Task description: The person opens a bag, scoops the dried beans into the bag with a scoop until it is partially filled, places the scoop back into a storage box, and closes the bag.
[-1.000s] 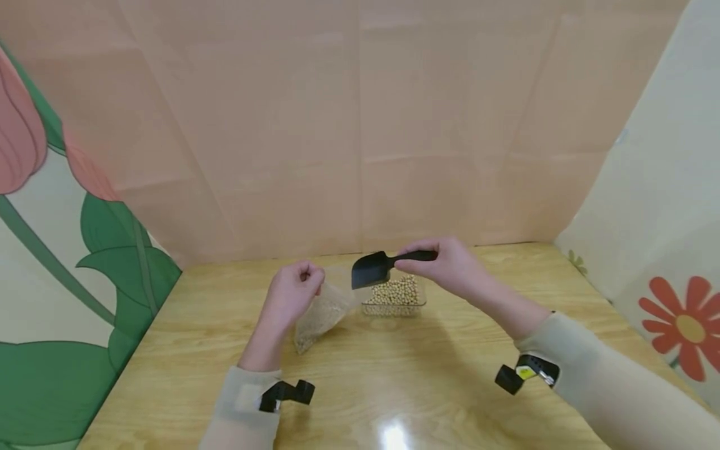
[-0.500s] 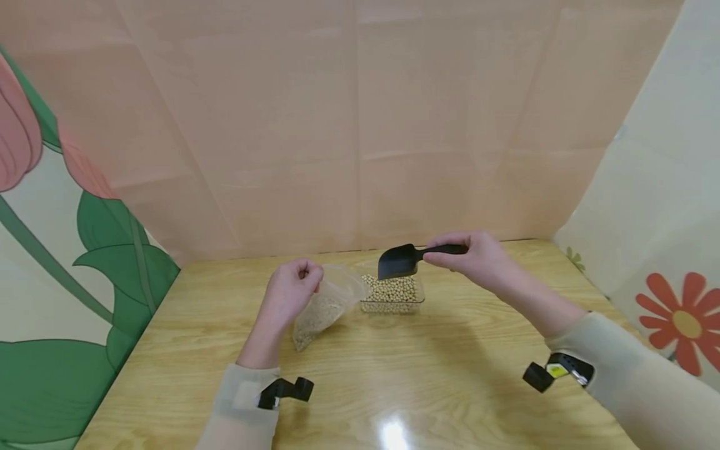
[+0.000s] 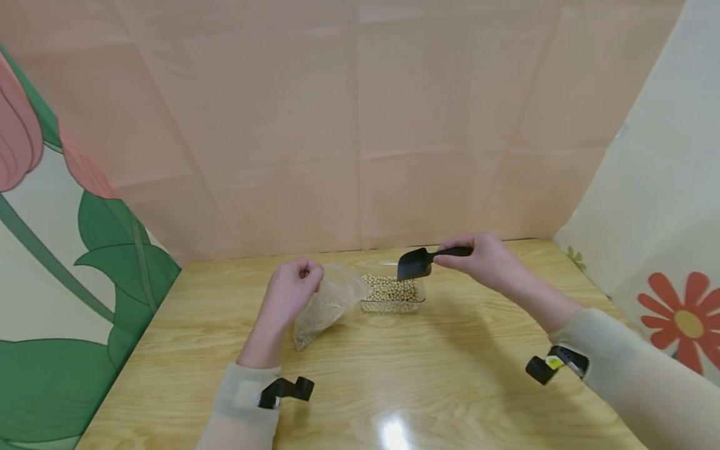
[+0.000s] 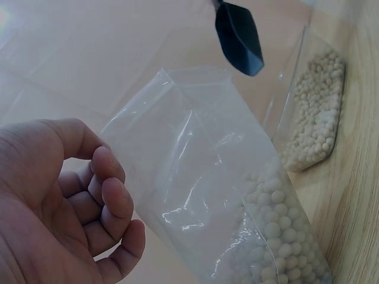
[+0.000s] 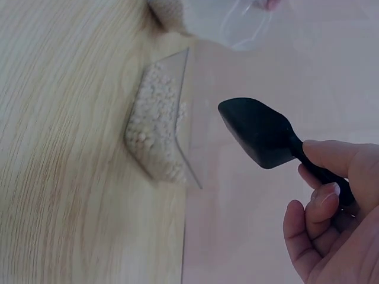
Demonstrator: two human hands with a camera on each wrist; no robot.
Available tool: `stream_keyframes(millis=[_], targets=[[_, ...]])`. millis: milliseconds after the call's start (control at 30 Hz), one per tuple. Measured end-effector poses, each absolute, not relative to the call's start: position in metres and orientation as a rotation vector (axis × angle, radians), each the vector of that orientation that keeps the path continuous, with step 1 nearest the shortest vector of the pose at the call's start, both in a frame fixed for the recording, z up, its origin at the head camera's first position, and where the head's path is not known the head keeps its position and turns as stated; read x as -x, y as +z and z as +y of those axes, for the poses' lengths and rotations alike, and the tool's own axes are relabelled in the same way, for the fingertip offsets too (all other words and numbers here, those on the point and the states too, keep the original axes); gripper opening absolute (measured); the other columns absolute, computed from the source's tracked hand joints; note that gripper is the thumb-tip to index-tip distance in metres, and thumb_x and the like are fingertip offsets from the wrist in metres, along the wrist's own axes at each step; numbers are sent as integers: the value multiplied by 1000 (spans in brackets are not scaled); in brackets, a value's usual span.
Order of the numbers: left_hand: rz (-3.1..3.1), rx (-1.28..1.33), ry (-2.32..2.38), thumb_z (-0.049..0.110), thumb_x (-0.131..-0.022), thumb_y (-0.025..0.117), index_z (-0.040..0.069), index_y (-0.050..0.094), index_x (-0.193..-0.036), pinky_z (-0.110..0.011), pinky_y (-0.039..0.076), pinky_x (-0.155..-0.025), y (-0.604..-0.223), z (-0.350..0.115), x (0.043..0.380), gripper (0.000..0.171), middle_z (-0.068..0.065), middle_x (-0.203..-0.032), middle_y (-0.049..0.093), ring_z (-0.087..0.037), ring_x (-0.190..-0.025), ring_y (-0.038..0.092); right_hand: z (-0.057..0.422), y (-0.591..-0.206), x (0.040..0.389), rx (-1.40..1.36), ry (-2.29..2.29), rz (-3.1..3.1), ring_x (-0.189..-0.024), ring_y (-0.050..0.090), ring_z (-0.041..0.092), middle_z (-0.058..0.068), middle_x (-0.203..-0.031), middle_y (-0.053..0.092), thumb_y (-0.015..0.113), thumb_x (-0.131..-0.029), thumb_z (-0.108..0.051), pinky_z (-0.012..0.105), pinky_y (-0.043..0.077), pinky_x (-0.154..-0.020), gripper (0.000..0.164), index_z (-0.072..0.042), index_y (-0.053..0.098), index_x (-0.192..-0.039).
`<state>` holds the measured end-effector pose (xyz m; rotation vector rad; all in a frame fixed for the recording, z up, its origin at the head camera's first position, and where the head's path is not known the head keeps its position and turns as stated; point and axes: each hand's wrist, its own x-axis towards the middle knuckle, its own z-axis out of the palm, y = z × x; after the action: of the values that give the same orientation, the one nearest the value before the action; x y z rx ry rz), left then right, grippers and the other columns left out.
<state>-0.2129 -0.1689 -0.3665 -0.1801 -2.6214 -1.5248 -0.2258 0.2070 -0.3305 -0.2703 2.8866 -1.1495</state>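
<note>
My right hand (image 3: 486, 262) grips the handle of a black scoop (image 3: 414, 264), held above the right part of a clear plastic box (image 3: 420, 302). Pale round beans (image 3: 389, 289) partly fill that box. With thumb and fingers my left hand (image 3: 292, 287) pinches the upper edge of a clear plastic bag (image 4: 177, 142). More beans (image 4: 281, 236) lie in the bottom of the bag, which leans beside the box on its left. In the right wrist view the scoop's bowl (image 5: 257, 133) is apart from the box; whether it holds any beans is hidden.
Box and bag stand on a wood-grain table (image 3: 360, 375). A pinkish sheet (image 3: 360, 125) hangs behind the table's far edge. Patterned panels with flowers (image 3: 689, 325) and leaves (image 3: 124, 250) border the left and right sides.
From over the bag's mouth, my right hand has moved the scoop rightward to above the box, and lowered it slightly in the last half second. My left hand keeps hold of the bag.
</note>
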Motion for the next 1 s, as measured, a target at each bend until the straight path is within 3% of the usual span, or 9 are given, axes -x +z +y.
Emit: stream_keyframes(millis=[267,467,1000], targets=[[-2622,175,-1520,13,-98,57,10,68,-85,-29,37,-56,-368,-168,213,18,-14,-79,68,-18,-62,46,209,-345,239,318,-1059,2956,-80,62,23,11,-114,79,84,-100,-37,39,50,-71,33,-12,84,-120],[-2626,177,-1521,13,-99,57,11,68,-85,-29,37,-56,-368,-168,212,18,-18,-81,69,-18,-61,45,208,-353,246,361,-1011,2962,-78,61,22,7,-108,80,83,-100,-34,39,48,-70,25,-13,85,-114],[-2641,167,-1491,18,-100,56,12,68,-87,-31,38,-57,-367,-168,212,18,-16,-82,70,-19,-62,46,197,-360,255,437,-847,3027,-79,63,21,6,-107,81,82,-100,-32,41,48,-71,21,-14,86,-112]])
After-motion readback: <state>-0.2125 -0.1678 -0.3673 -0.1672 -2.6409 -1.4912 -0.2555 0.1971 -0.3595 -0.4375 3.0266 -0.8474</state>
